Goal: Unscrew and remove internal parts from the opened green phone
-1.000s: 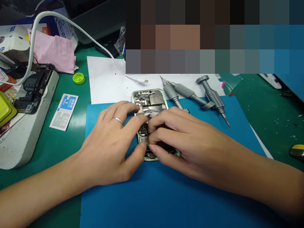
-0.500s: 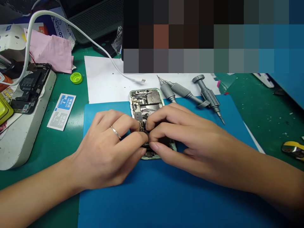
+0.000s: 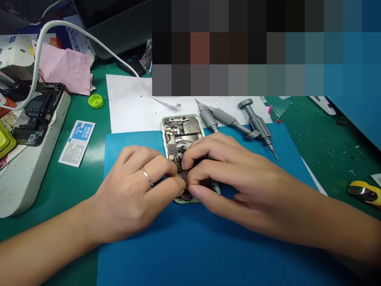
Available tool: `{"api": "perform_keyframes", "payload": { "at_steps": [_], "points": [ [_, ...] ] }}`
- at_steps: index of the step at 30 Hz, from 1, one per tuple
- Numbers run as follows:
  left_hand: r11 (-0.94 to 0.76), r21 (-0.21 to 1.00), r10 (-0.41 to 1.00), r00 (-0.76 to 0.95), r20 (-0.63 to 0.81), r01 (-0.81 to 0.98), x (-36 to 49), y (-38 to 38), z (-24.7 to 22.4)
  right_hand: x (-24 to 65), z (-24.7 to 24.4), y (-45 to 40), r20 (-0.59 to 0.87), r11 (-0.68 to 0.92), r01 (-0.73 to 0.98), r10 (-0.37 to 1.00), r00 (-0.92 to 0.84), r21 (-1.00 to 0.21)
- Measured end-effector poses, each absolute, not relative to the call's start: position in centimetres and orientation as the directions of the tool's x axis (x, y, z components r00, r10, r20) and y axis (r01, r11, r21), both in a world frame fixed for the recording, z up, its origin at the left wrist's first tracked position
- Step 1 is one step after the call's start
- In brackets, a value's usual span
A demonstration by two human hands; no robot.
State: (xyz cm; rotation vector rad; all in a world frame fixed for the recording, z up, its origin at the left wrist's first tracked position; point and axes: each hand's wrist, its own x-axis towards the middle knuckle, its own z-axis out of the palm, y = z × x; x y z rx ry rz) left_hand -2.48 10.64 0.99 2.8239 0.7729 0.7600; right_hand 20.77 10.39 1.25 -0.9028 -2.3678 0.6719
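An opened phone (image 3: pixel 191 128) with a pale green frame lies on a blue mat (image 3: pixel 184 246), its circuit board and inner parts exposed. Over its lower left edge, my left hand (image 3: pixel 137 190), which wears a ring, has its fingers curled and pinched together. From the right, my right hand (image 3: pixel 247 178) reaches across the phone with thumb and fingertips brought together. The fingertips of both hands meet near the phone's lower middle and hide that part. A small dark strip shows between them, but I cannot make out what either hand grips.
Several grey screwdrivers (image 3: pixel 228 116) lie beyond the phone, partly on white paper (image 3: pixel 127 103). A white cable (image 3: pixel 98 37) arches over the left side. A wipe packet (image 3: pixel 77 143), a green cap (image 3: pixel 95 101) and another opened phone (image 3: pixel 41 109) are at left; a yellow tool (image 3: pixel 363 192) at right.
The whole view has shifted slightly downward. The left fingers have curled in a little, and the left thumb tip is now less visible. The phone stays in place under both hands.
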Motion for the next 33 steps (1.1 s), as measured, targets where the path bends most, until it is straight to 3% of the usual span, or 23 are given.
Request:
{"api": "perform_keyframes", "payload": {
  "at_steps": [14,18,24,33],
  "points": [
    [-0.83,0.252,0.557,0.724,0.407,0.497,-2.38,10.76,1.26,20.97,0.57,10.23,0.379,0.766,0.484,0.635,-0.673,-0.423],
    [-0.809,0.318,0.585,0.731,0.352,0.494,-2.47,10.74,1.49,21.03,0.49,10.28,0.367,0.773,0.495,0.628,-0.686,-0.397],
    [-0.734,0.443,0.646,0.73,0.224,0.515,-2.32,11.02,1.46,21.15,0.54,10.27,0.341,0.816,0.522,0.578,-0.741,-0.248],
    [-0.7,0.469,0.672,0.719,0.177,0.538,-2.16,11.13,1.23,21.19,0.58,10.16,0.351,0.826,0.532,0.562,-0.749,-0.187]
  ]
}}
